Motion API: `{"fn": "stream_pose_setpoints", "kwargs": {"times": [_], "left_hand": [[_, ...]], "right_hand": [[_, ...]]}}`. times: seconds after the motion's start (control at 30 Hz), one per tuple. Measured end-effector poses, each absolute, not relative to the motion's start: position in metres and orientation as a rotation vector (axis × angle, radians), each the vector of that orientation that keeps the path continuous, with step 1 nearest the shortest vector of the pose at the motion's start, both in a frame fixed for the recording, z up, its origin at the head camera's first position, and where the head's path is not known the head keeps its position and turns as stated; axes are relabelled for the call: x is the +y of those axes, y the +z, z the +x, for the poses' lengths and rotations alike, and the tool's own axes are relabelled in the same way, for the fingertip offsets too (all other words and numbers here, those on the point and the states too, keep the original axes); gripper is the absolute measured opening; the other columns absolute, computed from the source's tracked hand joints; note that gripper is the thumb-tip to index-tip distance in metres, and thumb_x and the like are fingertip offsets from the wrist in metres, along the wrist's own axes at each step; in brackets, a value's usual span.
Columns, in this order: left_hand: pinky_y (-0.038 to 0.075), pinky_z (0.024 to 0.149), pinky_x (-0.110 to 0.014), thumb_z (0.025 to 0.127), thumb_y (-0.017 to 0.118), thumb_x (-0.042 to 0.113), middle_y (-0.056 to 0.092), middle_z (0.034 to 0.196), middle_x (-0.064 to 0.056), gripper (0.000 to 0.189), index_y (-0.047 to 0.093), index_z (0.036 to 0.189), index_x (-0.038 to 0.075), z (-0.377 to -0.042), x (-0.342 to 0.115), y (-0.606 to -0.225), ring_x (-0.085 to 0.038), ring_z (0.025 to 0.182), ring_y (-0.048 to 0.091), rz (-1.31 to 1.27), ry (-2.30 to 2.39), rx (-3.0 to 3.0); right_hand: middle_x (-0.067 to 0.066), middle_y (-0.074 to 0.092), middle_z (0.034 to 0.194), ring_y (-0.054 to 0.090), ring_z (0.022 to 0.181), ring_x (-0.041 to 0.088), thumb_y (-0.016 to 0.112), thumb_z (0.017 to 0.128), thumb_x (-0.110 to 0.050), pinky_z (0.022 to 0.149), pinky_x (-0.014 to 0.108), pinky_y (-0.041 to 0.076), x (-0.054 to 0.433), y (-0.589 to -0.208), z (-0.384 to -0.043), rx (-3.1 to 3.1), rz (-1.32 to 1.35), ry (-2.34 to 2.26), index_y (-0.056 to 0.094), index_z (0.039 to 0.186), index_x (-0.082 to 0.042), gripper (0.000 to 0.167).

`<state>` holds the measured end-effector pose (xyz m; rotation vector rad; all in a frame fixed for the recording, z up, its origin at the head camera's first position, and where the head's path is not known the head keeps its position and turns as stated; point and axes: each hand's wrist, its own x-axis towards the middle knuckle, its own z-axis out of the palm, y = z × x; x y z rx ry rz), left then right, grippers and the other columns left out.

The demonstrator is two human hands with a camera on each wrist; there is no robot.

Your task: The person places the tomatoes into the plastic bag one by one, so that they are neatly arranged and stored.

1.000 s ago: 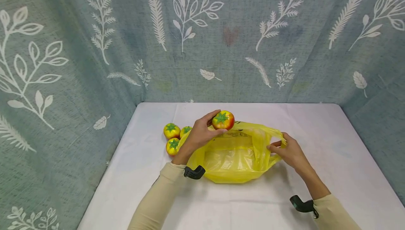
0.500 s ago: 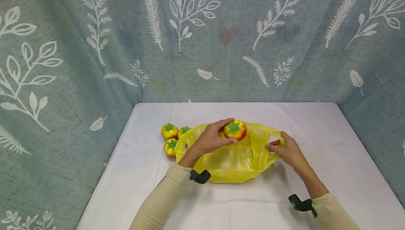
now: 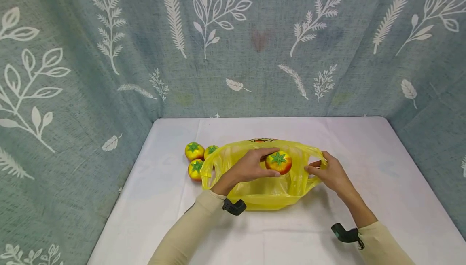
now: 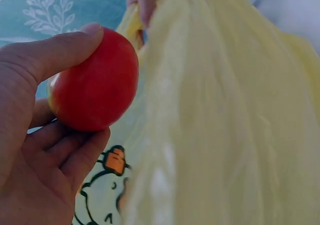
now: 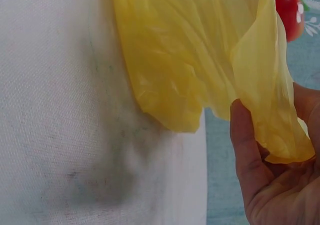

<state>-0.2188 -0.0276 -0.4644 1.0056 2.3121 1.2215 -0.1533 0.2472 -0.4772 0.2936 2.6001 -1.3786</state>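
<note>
My left hand (image 3: 249, 167) grips a yellow-red tomato (image 3: 278, 162) with a green star-shaped top, between thumb and fingers. In the head view the tomato overlaps the wide mouth of a yellow plastic bag (image 3: 262, 202). Seen from the left wrist, the tomato's underside (image 4: 102, 85) is smooth and red, beside the bag's wall (image 4: 215, 110). My right hand (image 3: 329, 174) pinches the bag's right handle and holds that side up. From the right wrist, the thumb and fingers close on the gathered yellow plastic (image 5: 270, 100).
Three more tomatoes (image 3: 194, 151) cluster on the white-covered table (image 3: 164, 135), just left of the bag; one is partly hidden behind it. A grey-green leaf-patterned curtain (image 3: 233, 46) hangs behind and along both sides. Black wrist cameras (image 3: 234, 207) are strapped to both arms.
My left hand has carried the tomato rightward and toward me, from the bag's far rim to over its mouth. My right hand keeps its hold on the handle, nearly still.
</note>
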Motion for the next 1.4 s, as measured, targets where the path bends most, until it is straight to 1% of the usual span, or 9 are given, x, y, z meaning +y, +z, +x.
{"fn": "stream_pose_setpoints", "kwargs": {"times": [0.23,0.33,0.57,0.67,0.93,1.0,1.13,1.23,1.4], "left_hand": [[0.052,0.095,-0.027,0.088,0.08,0.037,0.058,0.14,-0.009,0.075,0.049,0.15,0.009,-0.23,-0.024,-0.469,-0.014,0.114,0.061,0.958,1.127,2.393],[0.051,0.096,-0.026,0.088,0.08,0.038,0.058,0.14,-0.009,0.074,0.05,0.149,0.008,-0.236,-0.021,-0.469,-0.015,0.115,0.061,0.961,1.101,2.412],[0.051,0.093,-0.024,0.086,0.081,0.041,0.063,0.13,-0.008,0.074,0.054,0.144,0.004,-0.248,-0.012,-0.471,-0.014,0.106,0.061,0.949,1.058,2.43],[0.051,0.093,-0.024,0.086,0.081,0.043,0.063,0.13,-0.007,0.074,0.055,0.144,0.004,-0.251,-0.01,-0.475,-0.013,0.106,0.061,0.927,1.033,2.433],[0.051,0.09,-0.026,0.086,0.079,0.049,0.067,0.12,-0.002,0.069,0.061,0.139,0.009,-0.262,-0.008,-0.489,-0.012,0.1,0.062,0.827,1.018,2.421],[0.051,0.089,-0.029,0.084,0.078,0.054,0.067,0.118,-0.001,0.072,0.06,0.14,0.013,-0.263,-0.008,-0.493,-0.014,0.099,0.061,0.734,0.987,2.431],[0.05,0.091,-0.033,0.079,0.079,0.061,0.065,0.122,0.0,0.083,0.054,0.146,0.02,-0.263,-0.01,-0.502,-0.016,0.101,0.06,0.603,0.952,2.466],[0.049,0.096,-0.033,0.079,0.082,0.057,0.064,0.127,-0.001,0.084,0.051,0.148,0.022,-0.263,-0.009,-0.509,-0.016,0.106,0.06,0.616,0.993,2.475],[0.049,0.098,-0.032,0.081,0.083,0.05,0.063,0.128,-0.002,0.082,0.05,0.148,0.018,-0.262,-0.007,-0.514,-0.015,0.108,0.06,0.622,1.015,2.48]], "right_hand": [[0.024,0.061,0.12,0.055,0.105,0.035,0.074,0.093,-0.027,0.097,0.05,0.053,0.246,-0.478,-0.152,2.602,0.292,-1.384,0.037,0.149,-0.001,0.072],[0.025,0.061,0.121,0.056,0.104,0.036,0.075,0.093,-0.027,0.096,0.05,0.054,0.246,-0.477,-0.152,2.603,0.291,-1.383,0.038,0.149,-0.001,0.072],[0.026,0.061,0.121,0.057,0.104,0.036,0.075,0.093,-0.026,0.095,0.049,0.055,0.246,-0.478,-0.152,2.612,0.283,-1.372,0.038,0.148,0.0,0.071],[0.025,0.061,0.12,0.057,0.103,0.036,0.075,0.093,-0.025,0.094,0.048,0.055,0.246,-0.479,-0.152,2.616,0.275,-1.368,0.038,0.148,0.0,0.071],[0.024,0.062,0.119,0.058,0.101,0.034,0.075,0.093,-0.025,0.091,0.044,0.057,0.245,-0.478,-0.152,2.625,0.265,-1.366,0.04,0.147,-0.001,0.069],[0.023,0.062,0.118,0.059,0.1,0.033,0.076,0.093,-0.024,0.09,0.043,0.057,0.244,-0.478,-0.152,2.626,0.262,-1.369,0.039,0.147,0.0,0.069],[0.023,0.063,0.116,0.059,0.098,0.032,0.076,0.093,-0.023,0.088,0.041,0.057,0.244,-0.479,-0.152,2.629,0.256,-1.368,0.039,0.147,0.0,0.069],[0.022,0.063,0.115,0.058,0.098,0.032,0.076,0.093,-0.023,0.087,0.04,0.056,0.244,-0.479,-0.152,2.63,0.251,-1.363,0.04,0.146,0.0,0.068],[0.022,0.064,0.116,0.058,0.1,0.032,0.076,0.093,-0.023,0.088,0.042,0.056,0.243,-0.479,-0.152,2.626,0.254,-1.355,0.041,0.145,-0.001,0.067]]}}
